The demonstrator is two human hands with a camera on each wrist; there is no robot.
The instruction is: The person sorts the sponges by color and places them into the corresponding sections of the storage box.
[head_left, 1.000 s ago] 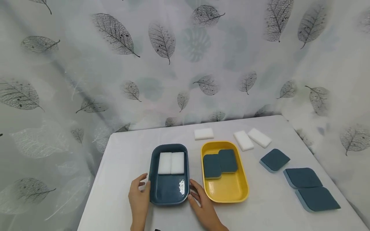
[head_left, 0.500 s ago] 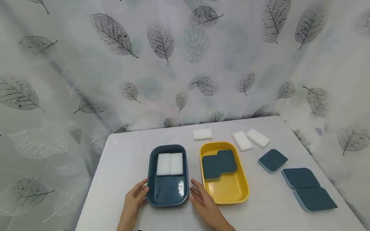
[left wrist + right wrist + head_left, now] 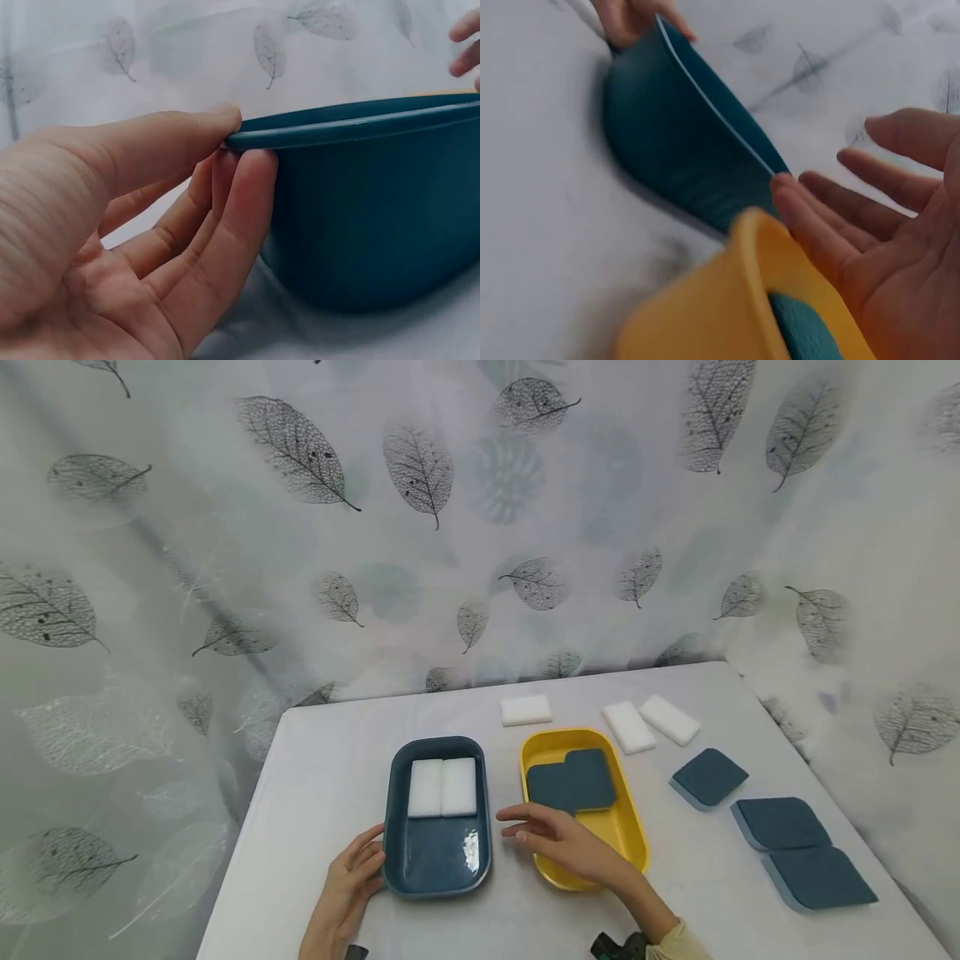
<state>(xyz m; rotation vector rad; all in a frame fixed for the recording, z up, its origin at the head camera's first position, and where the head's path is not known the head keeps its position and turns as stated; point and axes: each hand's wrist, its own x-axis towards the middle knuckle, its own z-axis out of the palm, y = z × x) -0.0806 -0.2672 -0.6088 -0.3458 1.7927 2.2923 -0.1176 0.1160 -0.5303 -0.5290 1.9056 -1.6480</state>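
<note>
A dark blue plastic tub (image 3: 438, 858) stands mid-table with two white sponge blocks (image 3: 442, 787) side by side in its far half. My left hand (image 3: 343, 887) pinches the tub's near-left rim; in the left wrist view the thumb (image 3: 180, 135) meets the rim from above and the fingertips (image 3: 255, 176) lie under it. My right hand (image 3: 562, 843) hovers above the left side of a yellow tub (image 3: 630, 827), its fingers loosely spread and holding nothing. Inside the yellow tub lie two dark blue sponges (image 3: 589, 778), partly hidden by that hand.
Three white blocks lie behind the tubs: one single block (image 3: 526, 710) and a pair (image 3: 628, 727) further right. Three dark blue sponges (image 3: 782, 822) rest along the table's right side. A leaf-print curtain (image 3: 420, 552) hangs around the white table (image 3: 322, 760).
My right hand has left the blue tub's right side, rising and swinging over the yellow tub. My left hand has slid nearer along the blue tub's left side and now pinches the rim.
</note>
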